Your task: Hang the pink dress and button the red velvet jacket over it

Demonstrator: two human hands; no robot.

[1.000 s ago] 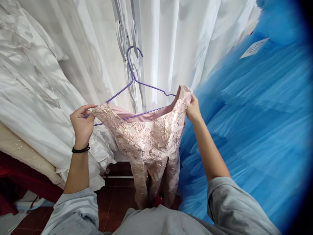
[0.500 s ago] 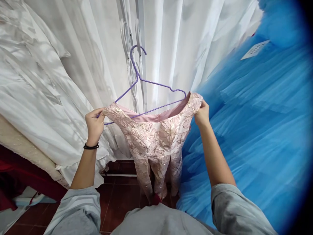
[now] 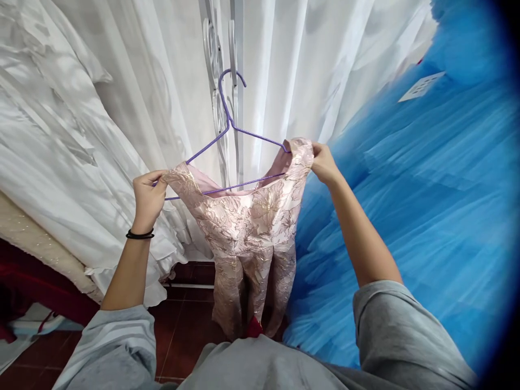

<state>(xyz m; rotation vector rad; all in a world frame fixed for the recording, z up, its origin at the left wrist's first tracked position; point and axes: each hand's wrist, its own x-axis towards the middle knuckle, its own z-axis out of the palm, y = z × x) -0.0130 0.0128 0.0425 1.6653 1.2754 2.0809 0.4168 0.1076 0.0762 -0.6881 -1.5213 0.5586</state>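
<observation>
A pink and gold floral brocade dress (image 3: 252, 216) hangs in front of me, held up by both shoulders. My left hand (image 3: 149, 196) pinches its left shoulder strap, together with the end of a purple hanger (image 3: 209, 146) that pokes out there. On the other side my right hand (image 3: 324, 162) is closed on the right shoulder strap. The hanger's right end now lies inside that strap, hidden by the fabric. Its hook points up, in front of a white metal rack (image 3: 221, 108); whether it touches the rack I cannot tell.
White gowns (image 3: 52, 135) hang close on the left, above a cream beaded fabric and dark red cloth (image 3: 52, 287). A big blue tulle gown (image 3: 406, 206) fills the right, with a white tag on it. White curtains (image 3: 317, 65) cover the back; the floor (image 3: 182, 336) is red-brown tile.
My right hand has moved left and up, and the right strap has slid over the hanger's right end. My left hand has shifted slightly left.
</observation>
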